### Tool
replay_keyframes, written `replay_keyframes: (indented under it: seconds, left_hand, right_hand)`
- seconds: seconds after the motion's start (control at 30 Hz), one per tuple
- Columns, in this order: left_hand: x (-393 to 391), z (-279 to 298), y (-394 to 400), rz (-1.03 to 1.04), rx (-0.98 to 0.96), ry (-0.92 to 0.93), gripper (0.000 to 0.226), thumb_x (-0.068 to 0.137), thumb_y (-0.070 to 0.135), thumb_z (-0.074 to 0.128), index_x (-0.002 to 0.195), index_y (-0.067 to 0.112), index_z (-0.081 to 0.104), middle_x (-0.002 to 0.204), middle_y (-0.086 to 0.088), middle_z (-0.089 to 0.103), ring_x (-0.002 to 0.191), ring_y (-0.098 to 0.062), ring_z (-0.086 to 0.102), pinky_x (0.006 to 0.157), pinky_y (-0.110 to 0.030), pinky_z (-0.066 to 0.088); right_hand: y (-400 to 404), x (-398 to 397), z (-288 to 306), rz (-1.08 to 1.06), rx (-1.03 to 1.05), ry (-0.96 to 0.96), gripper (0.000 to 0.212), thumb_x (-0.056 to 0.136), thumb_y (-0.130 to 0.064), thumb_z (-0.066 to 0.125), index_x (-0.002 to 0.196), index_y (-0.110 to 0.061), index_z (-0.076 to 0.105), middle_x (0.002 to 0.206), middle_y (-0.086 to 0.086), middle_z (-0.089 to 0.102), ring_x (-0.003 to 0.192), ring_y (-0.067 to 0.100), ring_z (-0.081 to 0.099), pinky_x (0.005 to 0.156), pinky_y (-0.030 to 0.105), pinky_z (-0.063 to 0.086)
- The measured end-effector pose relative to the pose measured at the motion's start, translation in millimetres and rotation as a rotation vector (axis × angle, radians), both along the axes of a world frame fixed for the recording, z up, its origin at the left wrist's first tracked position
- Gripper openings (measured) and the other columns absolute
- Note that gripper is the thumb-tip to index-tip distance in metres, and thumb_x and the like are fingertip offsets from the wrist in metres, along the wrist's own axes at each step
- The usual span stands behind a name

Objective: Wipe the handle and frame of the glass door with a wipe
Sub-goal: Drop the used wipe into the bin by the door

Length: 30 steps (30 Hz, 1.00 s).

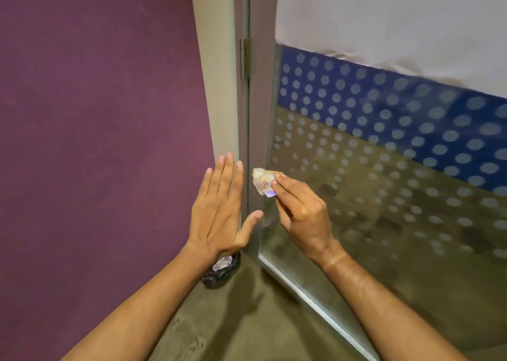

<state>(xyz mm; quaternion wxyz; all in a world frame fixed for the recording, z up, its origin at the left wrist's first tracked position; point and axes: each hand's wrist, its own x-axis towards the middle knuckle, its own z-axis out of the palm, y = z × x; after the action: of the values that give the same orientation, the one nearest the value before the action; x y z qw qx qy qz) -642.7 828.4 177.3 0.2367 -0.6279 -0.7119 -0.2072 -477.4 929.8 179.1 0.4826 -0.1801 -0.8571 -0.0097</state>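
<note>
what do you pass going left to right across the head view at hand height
purple wall → left hand, flat and open → door frame → crumpled wipe → right hand pinching it → dotted glass door

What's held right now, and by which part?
The right hand pinches the crumpled wipe at its right end, against the door frame. The left hand is open and holds nothing.
</note>
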Motion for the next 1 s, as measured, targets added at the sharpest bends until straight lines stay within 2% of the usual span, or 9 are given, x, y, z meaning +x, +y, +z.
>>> replay_keyframes:
  seconds: [0.37, 0.57, 0.73, 0.87, 0.93, 1.0]
  left_hand:
    - [-90.1, -48.8, -17.9, 0.11, -0.117, -0.091, 0.092, 0.094, 0.059, 0.034, 0.157, -0.005, 0.014, 0.165, -0.024, 0.005, 0.155, -0.034, 0.002, 0.126, -0.048, 0.008]
    - [-122.3, -88.1, -2.2, 0.177, -0.214, -0.131, 0.094, 0.092, 0.061, 0.036, 0.157, 0.004, 0.0, 0.166, -0.021, 0.001, 0.155, -0.033, 0.0, 0.125, -0.047, 0.008]
    - [-153.8, -125.7, 22.3, 0.178, -0.231, -0.192, 0.094, 0.089, 0.051, 0.057, 0.155, -0.004, 0.02, 0.163, -0.023, 0.012, 0.152, -0.038, 0.011, 0.124, -0.047, 0.012]
    - [-176.2, -157.8, 39.0, 0.242, -0.306, -0.148, 0.089, 0.092, 0.051, 0.044, 0.156, -0.006, 0.018, 0.163, -0.025, 0.016, 0.153, -0.04, 0.013, 0.124, -0.05, 0.018]
    - [-188.7, -175.1, 43.5, 0.275, -0.382, -0.083, 0.089, 0.096, 0.053, 0.037, 0.156, -0.008, 0.012, 0.164, -0.026, 0.009, 0.153, -0.04, 0.008, 0.125, -0.05, 0.016]
    - [-201.2, -194.0, 46.4, 0.268, -0.399, -0.089, 0.088, 0.098, 0.053, 0.039, 0.155, -0.009, 0.016, 0.164, -0.028, 0.008, 0.153, -0.041, 0.007, 0.124, -0.051, 0.017]
  right_hand:
    - [-5.7, -96.3, -51.0, 0.069, -0.137, -0.03, 0.026, 0.08, 0.01, 0.073, 0.106, 0.005, 0.073, 0.113, 0.018, 0.071, 0.102, 0.031, 0.07, 0.09, 0.038, 0.057]
    - [18.9, -138.0, -96.7, 0.053, -0.18, -0.059, 0.026, 0.081, 0.009, 0.07, 0.106, 0.003, 0.074, 0.112, 0.016, 0.072, 0.098, 0.028, 0.071, 0.089, 0.037, 0.057]
    - [49.9, -173.9, -148.9, 0.028, -0.266, -0.116, 0.02, 0.089, -0.005, 0.064, 0.105, -0.002, 0.074, 0.11, 0.014, 0.073, 0.095, 0.028, 0.071, 0.085, 0.031, 0.057]
    - [67.9, -194.0, -182.3, 0.064, -0.338, -0.112, 0.022, 0.092, -0.008, 0.064, 0.111, 0.0, 0.072, 0.111, 0.018, 0.071, 0.094, 0.027, 0.067, 0.092, 0.019, 0.044]
    - [73.7, -203.9, -196.3, 0.046, -0.374, -0.137, 0.025, 0.086, -0.003, 0.07, 0.111, 0.0, 0.072, 0.111, 0.018, 0.071, 0.092, 0.029, 0.069, 0.089, 0.02, 0.046]
    - [77.8, -212.7, -209.9, 0.032, -0.406, -0.142, 0.026, 0.081, 0.002, 0.073, 0.108, 0.001, 0.073, 0.109, 0.018, 0.072, 0.091, 0.03, 0.071, 0.086, 0.024, 0.05]
